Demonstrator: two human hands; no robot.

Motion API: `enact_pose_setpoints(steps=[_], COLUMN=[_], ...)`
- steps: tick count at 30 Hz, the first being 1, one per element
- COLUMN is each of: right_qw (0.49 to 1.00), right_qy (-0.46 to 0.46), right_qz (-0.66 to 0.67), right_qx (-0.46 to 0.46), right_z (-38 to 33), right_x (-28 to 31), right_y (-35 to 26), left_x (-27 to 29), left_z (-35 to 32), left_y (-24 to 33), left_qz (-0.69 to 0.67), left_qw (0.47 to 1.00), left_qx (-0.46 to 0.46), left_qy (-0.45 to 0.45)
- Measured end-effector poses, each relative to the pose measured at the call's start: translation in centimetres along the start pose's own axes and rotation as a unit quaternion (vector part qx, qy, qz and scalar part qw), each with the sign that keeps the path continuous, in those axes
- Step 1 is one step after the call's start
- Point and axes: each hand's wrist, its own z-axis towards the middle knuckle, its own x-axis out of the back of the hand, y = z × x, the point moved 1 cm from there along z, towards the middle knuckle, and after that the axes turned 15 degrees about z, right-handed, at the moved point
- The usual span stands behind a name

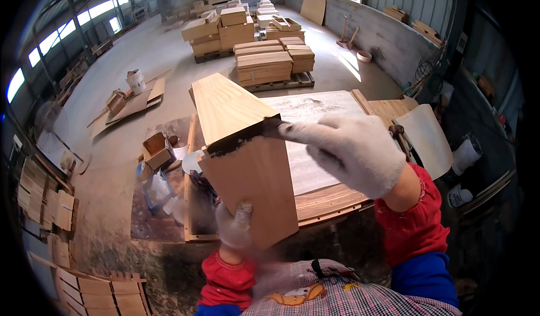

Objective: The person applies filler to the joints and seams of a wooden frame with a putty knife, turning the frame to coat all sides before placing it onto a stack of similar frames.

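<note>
Near left, flat wooden panels (104,293) in rows; farther off, a white bucket (135,81), then an open cardboard box (156,150) beside a pale plastic bag (160,189). Grips the wooden box (250,186) low on its left side with the gloved left hand (235,224), thumb on the near face, remaining fingers mostly hidden. Holds it tilted at the left part of the desk (327,206), between both hands, with a dark strip (239,139) along its upper edge. Sets a dark blade (272,127) at the right end of that strip with the gloved right hand (357,153), index stretched toward the blade, other fingers curled in, their exact grip hidden. Past that hand, a white pail (466,157) at the right
</note>
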Motion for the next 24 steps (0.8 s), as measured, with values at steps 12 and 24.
enact_pose_setpoints(steps=[12, 24], right_qw=[0.994, 0.986], right_qy=[0.049, 0.044], right_qz=[-0.094, 0.139], right_qx=[-0.002, -0.076], right_z=[0.3, -2.8], right_x=[0.9, -4.2], right_y=[-0.9, -2.5], left_x=[-0.1, 0.0], left_z=[0.2, 0.6], left_y=[0.0, 0.7], left_qz=[0.002, -0.033], left_qw=[1.000, 0.999], left_qx=[-0.027, -0.019], left_qy=[-0.004, -0.006])
